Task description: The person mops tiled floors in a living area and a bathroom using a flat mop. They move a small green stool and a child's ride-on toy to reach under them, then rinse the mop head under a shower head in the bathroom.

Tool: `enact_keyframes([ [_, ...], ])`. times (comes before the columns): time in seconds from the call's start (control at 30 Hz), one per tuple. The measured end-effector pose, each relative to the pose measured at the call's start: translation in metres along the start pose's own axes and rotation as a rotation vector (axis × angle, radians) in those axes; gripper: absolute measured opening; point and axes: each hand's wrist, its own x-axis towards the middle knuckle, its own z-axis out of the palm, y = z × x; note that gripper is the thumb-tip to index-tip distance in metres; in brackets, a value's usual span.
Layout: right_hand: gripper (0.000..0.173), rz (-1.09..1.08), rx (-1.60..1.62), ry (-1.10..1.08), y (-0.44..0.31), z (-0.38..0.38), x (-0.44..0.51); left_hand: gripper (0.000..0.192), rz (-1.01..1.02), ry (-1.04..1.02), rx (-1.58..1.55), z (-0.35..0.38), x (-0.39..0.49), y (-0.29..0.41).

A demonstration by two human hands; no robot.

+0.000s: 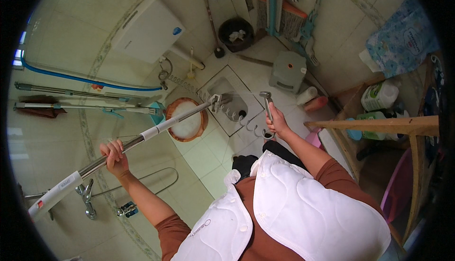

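My left hand (115,158) is closed around the metal part of a long mop-like pole (156,130) with white sleeves. The pole slants from the lower left to its head (216,102) over the squat toilet (229,87), where the tip is blurred. In my right hand (277,120) is a metal handheld sprayer (267,101), its nozzle pointing left across the toilet. A faint streak like water runs from the nozzle toward the pole's head. The sprayer's grey coiled hose (249,124) hangs over the toilet, back to the wall valve (163,83).
A brown-rimmed basin (204,122) with white suds stands left of the toilet. Behind are a black bin (231,44), a toilet brush (219,52) and mops (289,19). A grey stool (288,70) and a wooden rack (373,123) with bottles are right. A cistern (147,28) hangs on the wall.
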Motion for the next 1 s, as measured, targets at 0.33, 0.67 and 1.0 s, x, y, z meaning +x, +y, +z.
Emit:
enact_keyframes([
  [0.33, 0.051, -0.010, -0.051, -0.023, -0.001, -0.001, 0.000, 0.028, -0.002, -0.013, -0.012, -0.005, -0.008, 0.001],
  [0.67, 0.049, 0.001, -0.014, -0.008, 0.006, -0.003, -0.003, 0.021, 0.021, 0.383, 0.027, -0.009, -0.003, -0.006],
  [1.0, 0.048, 0.046, -0.007, -0.092, 0.015, -0.006, -0.017, 0.013, 0.020, 0.568, 0.092, 0.009, 0.013, -0.015],
])
